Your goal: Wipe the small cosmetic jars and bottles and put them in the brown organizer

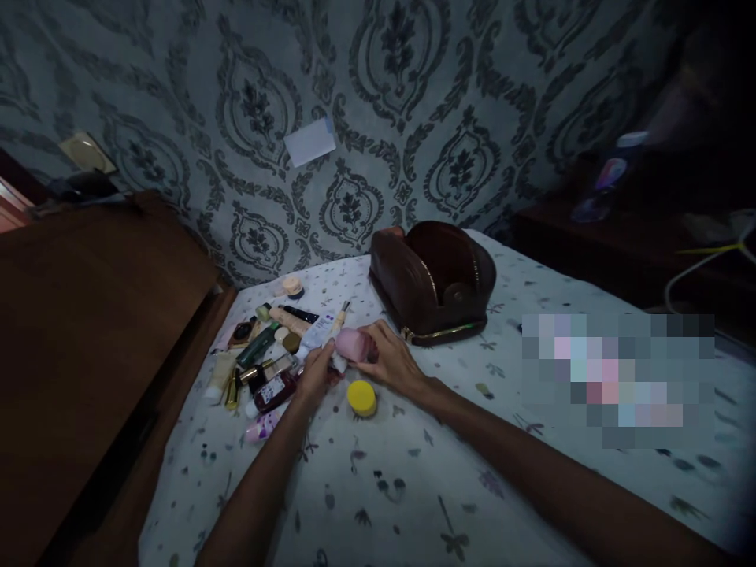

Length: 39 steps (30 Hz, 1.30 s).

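My right hand (393,362) is closed around a small pink bottle (350,345), held tilted on its side above the bed. Close against the bottle's left end is my left hand (317,376), its fingers bent together; what they grip is hidden. Just below the hands stands a round container with a yellow lid (361,398). To their left lies a pile of cosmetics, including a dark red bottle with a label (275,391), a dark green tube (257,345), a white tube (316,335) and a purple-and-pink tube (263,428).
A brown zippered bag (407,276) stands open behind my right hand. A small jar (293,287) sits near the wall. Brown wooden furniture (88,331) borders the bed at left; a clear bottle (608,177) stands on dark furniture at right. Part of the right side is pixelated.
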Tool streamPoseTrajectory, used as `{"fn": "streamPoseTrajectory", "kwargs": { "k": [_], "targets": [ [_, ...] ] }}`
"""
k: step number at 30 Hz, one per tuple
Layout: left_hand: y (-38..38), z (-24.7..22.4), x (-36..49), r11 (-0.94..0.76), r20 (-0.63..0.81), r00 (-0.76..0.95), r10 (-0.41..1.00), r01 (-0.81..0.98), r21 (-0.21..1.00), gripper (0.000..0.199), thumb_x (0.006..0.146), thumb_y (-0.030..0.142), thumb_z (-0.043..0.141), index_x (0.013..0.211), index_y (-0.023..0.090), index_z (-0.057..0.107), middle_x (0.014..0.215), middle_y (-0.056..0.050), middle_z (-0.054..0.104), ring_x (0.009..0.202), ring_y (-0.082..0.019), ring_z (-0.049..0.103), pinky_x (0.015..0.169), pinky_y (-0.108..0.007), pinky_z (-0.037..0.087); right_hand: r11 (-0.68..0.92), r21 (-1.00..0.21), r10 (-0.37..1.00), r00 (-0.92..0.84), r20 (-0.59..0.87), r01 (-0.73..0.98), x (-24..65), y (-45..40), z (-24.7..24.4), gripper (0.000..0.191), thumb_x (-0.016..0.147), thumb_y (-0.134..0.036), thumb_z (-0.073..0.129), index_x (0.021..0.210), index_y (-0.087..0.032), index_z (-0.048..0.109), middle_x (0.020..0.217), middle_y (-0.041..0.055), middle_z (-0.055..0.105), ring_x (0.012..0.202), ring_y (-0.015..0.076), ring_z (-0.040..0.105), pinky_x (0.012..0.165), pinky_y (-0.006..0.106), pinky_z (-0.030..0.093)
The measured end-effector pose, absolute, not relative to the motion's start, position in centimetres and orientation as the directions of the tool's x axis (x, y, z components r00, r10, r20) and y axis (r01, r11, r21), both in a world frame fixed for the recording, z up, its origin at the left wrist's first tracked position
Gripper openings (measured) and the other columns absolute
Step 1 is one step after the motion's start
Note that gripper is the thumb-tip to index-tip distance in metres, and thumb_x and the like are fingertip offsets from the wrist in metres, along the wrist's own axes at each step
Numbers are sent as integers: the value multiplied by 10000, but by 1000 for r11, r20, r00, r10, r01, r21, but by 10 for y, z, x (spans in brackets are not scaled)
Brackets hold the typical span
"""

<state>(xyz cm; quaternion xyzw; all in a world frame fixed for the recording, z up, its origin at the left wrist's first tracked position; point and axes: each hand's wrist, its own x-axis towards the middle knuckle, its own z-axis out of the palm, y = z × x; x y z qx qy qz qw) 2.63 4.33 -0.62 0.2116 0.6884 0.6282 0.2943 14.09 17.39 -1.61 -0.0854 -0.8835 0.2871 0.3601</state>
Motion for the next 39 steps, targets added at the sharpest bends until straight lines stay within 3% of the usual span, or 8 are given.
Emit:
{"fn": "streamPoseTrajectory", "kwargs": {
  "k": [5,8,12,18,23,26,33,39],
  "targets": [
    [39,-2,28,99,19,-773,634,106,989,521,727,697,580,657,185,512,467,70,426,399,-70,357,406,-215,252,793,-607,383,-738,556,-46,142,173,-14,464,721,-254,733,1137,-212,534,1049,83,533,990,265,574,836,406,507],
    [36,4,29,110,104,-764,636,224,968,414,739,586,639,709,177,584,554,46,508,521,-104,438,496,-224,333,757,-651,404,-737,542,-63,142,172,-13,434,708,-241,718,1107,-207,551,1039,85,557,969,258,578,846,407,496],
    [32,11,30,140,333,-633,699,578,804,249,821,421,584,766,183,632,743,-11,607,729,-162,526,685,-268,411,641,-761,484,-716,503,-101,137,172,-15,381,668,-298,722,1003,-195,572,961,62,596,892,227,580,797,375,500],
    [26,14,25,121,498,-395,772,860,495,332,864,319,542,579,210,412,642,12,457,641,-139,460,626,-256,349,223,-969,600,-767,226,-111,130,172,-17,409,587,-271,714,957,-200,555,787,-28,565,688,145,572,607,270,491],
    [24,9,25,125,476,-300,827,923,364,324,857,292,534,578,215,390,675,-4,476,649,-140,467,617,-257,342,-217,-961,557,-830,20,-169,134,172,-6,443,611,-433,773,922,-209,551,779,-23,574,601,139,590,551,299,528],
    [26,6,27,163,438,-326,838,915,369,321,856,315,525,575,218,404,674,-13,495,657,-147,478,627,-265,355,-347,-919,502,-865,-13,-187,137,174,-3,445,624,-496,785,869,-197,565,671,-26,593,531,124,561,501,266,497],
    [29,5,26,196,404,-476,781,802,565,223,808,328,515,618,218,477,674,-19,550,651,-160,483,640,-281,384,-467,-867,350,-937,1,-175,136,177,-5,484,630,-596,750,764,-150,622,578,-17,577,453,93,504,424,222,422],
    [31,-1,23,242,387,-568,726,739,629,307,812,420,498,584,218,458,600,8,488,586,-150,443,584,-273,334,-183,-970,355,-931,86,-159,141,182,7,454,605,-508,794,857,-159,648,677,-22,601,512,89,514,470,217,430]
  ]
}}
